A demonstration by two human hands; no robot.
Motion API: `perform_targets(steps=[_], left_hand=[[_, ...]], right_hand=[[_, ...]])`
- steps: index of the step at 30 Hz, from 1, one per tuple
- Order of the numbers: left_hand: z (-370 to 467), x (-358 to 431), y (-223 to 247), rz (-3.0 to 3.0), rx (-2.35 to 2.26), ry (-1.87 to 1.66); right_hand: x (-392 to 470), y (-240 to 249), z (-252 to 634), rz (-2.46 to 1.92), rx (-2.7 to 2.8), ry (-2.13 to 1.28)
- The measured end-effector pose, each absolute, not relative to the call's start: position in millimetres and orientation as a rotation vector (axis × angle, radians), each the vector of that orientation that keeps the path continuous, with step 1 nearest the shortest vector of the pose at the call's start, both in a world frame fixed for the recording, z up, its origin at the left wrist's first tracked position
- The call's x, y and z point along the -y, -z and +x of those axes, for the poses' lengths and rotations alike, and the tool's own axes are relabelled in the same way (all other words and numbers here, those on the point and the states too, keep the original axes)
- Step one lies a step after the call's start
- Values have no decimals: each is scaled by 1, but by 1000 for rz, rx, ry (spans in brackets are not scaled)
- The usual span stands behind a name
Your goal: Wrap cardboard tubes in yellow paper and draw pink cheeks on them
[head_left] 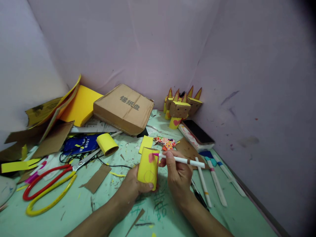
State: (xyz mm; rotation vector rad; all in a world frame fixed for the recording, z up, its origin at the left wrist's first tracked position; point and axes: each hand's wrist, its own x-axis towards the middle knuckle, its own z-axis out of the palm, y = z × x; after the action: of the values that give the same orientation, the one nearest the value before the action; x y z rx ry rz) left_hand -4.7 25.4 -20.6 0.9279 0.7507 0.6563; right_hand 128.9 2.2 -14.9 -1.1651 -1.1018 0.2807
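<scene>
In the head view, my left hand [133,184] is closed around the lower left side of a yellow paper tube [144,168], which looks slightly flattened. On the tube's front are a pink coloured patch near the top and a thin drawn circle lower down. My right hand [179,174] grips a white marker [181,159], its pink tip touching the tube beside the pink patch. Behind the tube lie a yellow paper piece [146,143] and a patterned colourful cut-out [166,142]. Another yellow tube [107,144] lies on its side to the left.
Red-and-yellow-handled scissors [51,187] lie left, near cardboard scraps [96,177]. A cardboard box [123,108] stands behind. Right are several markers [217,182], a phone [198,131] on a white pack, and cardboard figures with pointed horns [179,109]. Walls enclose the green tabletop [84,217].
</scene>
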Motion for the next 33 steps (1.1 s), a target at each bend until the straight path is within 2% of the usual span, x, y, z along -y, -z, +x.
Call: perform_targets(steps=[33], left_hand=[[-5, -28, 31, 972, -789, -664]], right_hand=[[-2, 18, 128, -1139, 1142, -323]])
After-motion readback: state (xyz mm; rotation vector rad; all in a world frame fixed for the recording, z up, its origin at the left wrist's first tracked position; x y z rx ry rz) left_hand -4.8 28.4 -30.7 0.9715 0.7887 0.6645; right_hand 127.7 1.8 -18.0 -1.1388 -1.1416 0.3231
